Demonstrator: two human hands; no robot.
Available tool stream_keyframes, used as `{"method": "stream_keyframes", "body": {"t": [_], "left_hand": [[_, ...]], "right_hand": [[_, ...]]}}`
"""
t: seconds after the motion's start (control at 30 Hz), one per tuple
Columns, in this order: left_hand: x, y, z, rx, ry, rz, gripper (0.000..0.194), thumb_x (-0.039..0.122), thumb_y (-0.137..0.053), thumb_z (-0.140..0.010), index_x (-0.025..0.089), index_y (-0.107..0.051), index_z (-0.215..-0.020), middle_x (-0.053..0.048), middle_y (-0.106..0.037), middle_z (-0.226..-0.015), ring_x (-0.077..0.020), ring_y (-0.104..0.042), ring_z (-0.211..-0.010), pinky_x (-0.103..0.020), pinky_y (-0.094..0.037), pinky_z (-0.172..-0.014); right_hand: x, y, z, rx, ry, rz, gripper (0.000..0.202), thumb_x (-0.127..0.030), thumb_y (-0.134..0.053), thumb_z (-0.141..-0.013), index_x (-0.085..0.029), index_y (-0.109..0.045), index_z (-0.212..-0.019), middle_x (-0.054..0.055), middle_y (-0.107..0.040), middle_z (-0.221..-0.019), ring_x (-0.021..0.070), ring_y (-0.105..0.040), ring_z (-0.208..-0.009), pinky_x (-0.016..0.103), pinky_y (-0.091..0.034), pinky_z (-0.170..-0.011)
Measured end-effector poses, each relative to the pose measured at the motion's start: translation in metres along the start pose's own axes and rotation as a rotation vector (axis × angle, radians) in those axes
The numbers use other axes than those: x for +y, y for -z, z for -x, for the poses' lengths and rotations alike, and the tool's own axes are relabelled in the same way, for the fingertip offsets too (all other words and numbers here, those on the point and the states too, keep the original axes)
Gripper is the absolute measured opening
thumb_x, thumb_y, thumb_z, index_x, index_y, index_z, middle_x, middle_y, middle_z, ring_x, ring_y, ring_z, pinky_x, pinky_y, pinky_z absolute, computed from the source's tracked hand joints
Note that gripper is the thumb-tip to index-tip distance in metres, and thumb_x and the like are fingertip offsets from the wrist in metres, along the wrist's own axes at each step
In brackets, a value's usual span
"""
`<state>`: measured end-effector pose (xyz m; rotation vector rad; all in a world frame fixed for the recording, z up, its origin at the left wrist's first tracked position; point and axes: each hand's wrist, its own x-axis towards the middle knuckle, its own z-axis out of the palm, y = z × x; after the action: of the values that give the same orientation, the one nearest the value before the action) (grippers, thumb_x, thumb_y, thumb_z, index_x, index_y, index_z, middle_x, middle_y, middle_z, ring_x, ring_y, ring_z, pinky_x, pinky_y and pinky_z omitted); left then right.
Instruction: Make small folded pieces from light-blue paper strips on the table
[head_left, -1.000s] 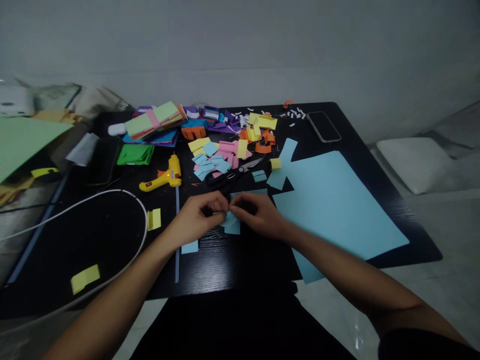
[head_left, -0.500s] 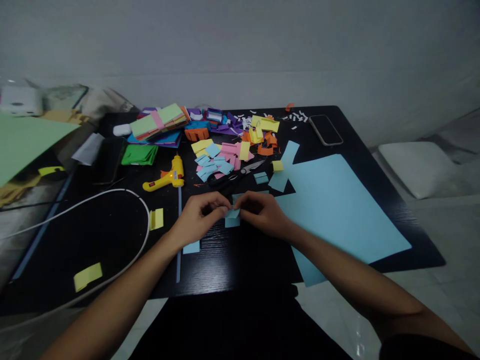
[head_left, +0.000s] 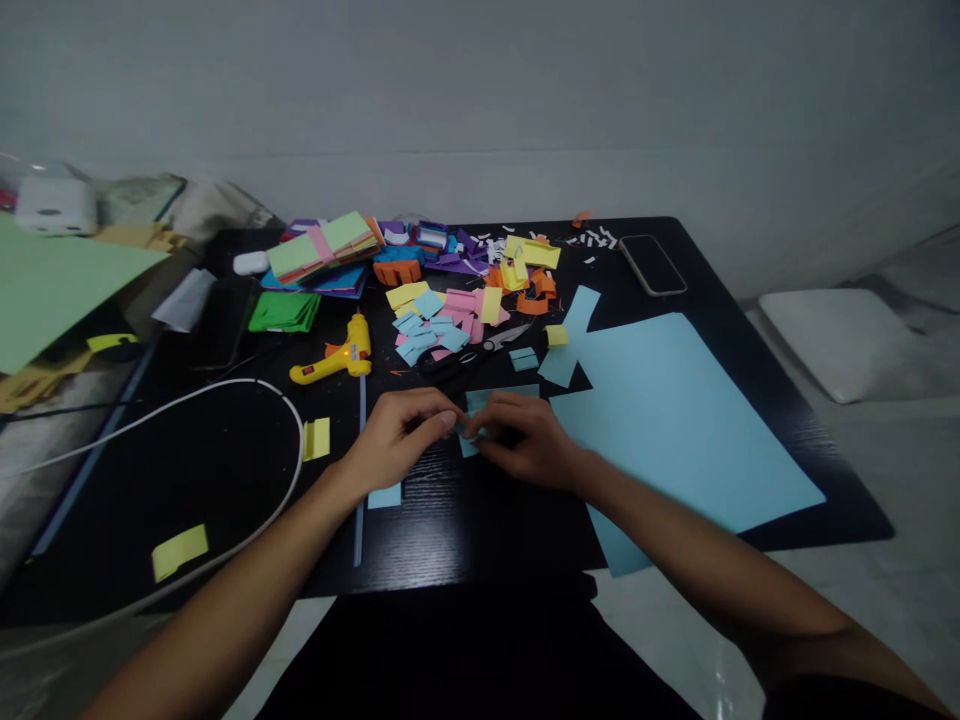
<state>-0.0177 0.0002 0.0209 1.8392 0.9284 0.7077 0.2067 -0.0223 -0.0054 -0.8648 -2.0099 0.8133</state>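
Note:
Both hands meet over the front middle of the black table. A small light-blue paper piece (head_left: 469,446) is pinched between them, mostly covered by fingers. My left hand (head_left: 405,430) closes thumb against fingers at its left edge. My right hand (head_left: 525,436) grips its right side with curled fingers. Just behind lies a light-blue paper strip (head_left: 502,395), partly under the right hand. Scissors (head_left: 487,345) with black handles lie beyond the hands, beside a pile of folded light-blue pieces (head_left: 429,330). Another light-blue piece (head_left: 385,496) rests below my left wrist.
A yellow glue gun (head_left: 341,355) with its light lit lies left, near a white cable loop (head_left: 296,420). A large light-blue sheet (head_left: 682,420) covers the right side. Farther back are a phone (head_left: 652,265), a stack of coloured paper (head_left: 326,245) and paper scraps (head_left: 532,290).
My right fingers have moved over the small blue paper piece, which now shows less and sits turned between the hands. The view has shifted slightly.

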Motion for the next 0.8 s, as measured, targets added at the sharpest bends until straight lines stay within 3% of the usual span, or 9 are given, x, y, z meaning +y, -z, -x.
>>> {"method": "stream_keyframes", "body": {"t": [0.23,0.37,0.53,0.67,0.8], "left_hand": [[-0.0025,-0.0021,-0.0002,0.050,-0.040,-0.015,0.030,0.030,-0.055,-0.101,0.017,-0.073,-0.081,-0.004,-0.071,-0.079,-0.0165,-0.067,-0.075,-0.029,-0.048,-0.071],[-0.0037,-0.0035,0.0000,0.068,-0.037,-0.027,0.034,0.031,-0.052,-0.104,0.016,-0.074,-0.082,-0.004,-0.071,-0.077,-0.0153,-0.066,-0.072,-0.028,-0.047,-0.069],[-0.0028,-0.0042,-0.0011,0.073,-0.035,-0.071,0.035,0.029,-0.053,-0.102,0.016,-0.075,-0.078,-0.003,-0.070,-0.073,-0.0148,-0.065,-0.070,-0.027,-0.046,-0.068],[-0.0015,-0.0033,-0.0030,0.043,0.050,-0.065,0.031,0.031,-0.058,-0.097,0.017,-0.074,-0.074,-0.002,-0.069,-0.071,-0.0152,-0.064,-0.069,-0.027,-0.047,-0.067],[-0.0011,-0.0003,-0.0058,-0.029,0.192,0.111,0.021,0.029,-0.064,-0.088,0.016,-0.071,-0.074,-0.001,-0.068,-0.069,-0.0150,-0.063,-0.066,-0.026,-0.049,-0.065]], "right_hand": [[-0.0029,-0.0015,0.0016,0.038,-0.082,-0.019,0.002,-0.018,-0.069,-0.088,-0.020,-0.068,-0.088,-0.005,-0.055,-0.063,0.0098,-0.048,-0.054,0.024,-0.042,-0.057],[-0.0031,-0.0006,0.0014,0.026,-0.111,-0.027,0.010,-0.022,-0.072,-0.085,-0.020,-0.062,-0.083,-0.005,-0.057,-0.063,0.0102,-0.050,-0.054,0.023,-0.041,-0.055],[-0.0025,-0.0003,0.0020,0.032,-0.027,0.047,0.023,-0.026,-0.074,-0.088,-0.020,-0.056,-0.074,-0.003,-0.056,-0.066,0.0108,-0.049,-0.058,0.024,-0.041,-0.057],[-0.0029,0.0004,0.0035,0.077,0.044,0.089,0.023,-0.029,-0.074,-0.090,-0.021,-0.057,-0.077,-0.001,-0.060,-0.069,0.0125,-0.053,-0.060,0.027,-0.044,-0.058],[-0.0022,0.0003,0.0049,0.117,0.122,0.135,0.022,-0.031,-0.074,-0.091,-0.023,-0.057,-0.080,0.001,-0.063,-0.072,0.0156,-0.059,-0.064,0.029,-0.048,-0.060]]}}
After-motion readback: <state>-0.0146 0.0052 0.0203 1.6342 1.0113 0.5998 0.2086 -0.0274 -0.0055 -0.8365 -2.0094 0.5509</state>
